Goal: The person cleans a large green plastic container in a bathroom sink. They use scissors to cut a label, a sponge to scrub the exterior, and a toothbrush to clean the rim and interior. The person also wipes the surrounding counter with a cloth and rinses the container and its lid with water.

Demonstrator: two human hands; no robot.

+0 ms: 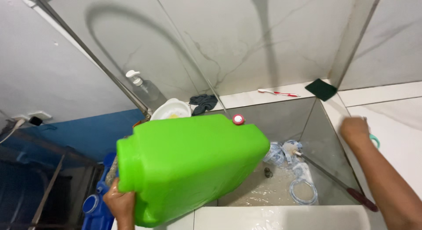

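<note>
Over the sunken tiled basin point(263, 124) we hold a big bright-green plastic jerrycan point(189, 166), tipped on its side with its neck end toward us and low on the left. Our left hand point(119, 204) grips it from below at that lower left corner, fingers curled closed against the green plastic; we see only the knuckles and the back of the hand, the rest being hidden by the can. A small red-and-white cap point(238, 119) sits on the can's upper edge, at the far corner.

Our right hand point(355, 131) is out on the right, resting on the white tiled ledge point(395, 124) beside the basin. It looks loosely closed, with a bit of pale teal ring point(376, 140) showing just behind it, but the hand is blurred and we cannot tell whether it actually grips that ring or merely touches it.

Down in the basin, shallow cloudy water point(255, 190) lies around clear plastic bottles point(277, 154) and a coil of clear tubing point(303, 190), with a long-handled brush point(334, 181) leaning into the corner. On the far ledge lie a red-and-white toothbrush point(278, 93), a dark green scouring pad point(321, 89), a dark crumpled cloth point(203, 103), a white bowl point(171, 109) and a pump soap dispenser point(143, 87).
</note>
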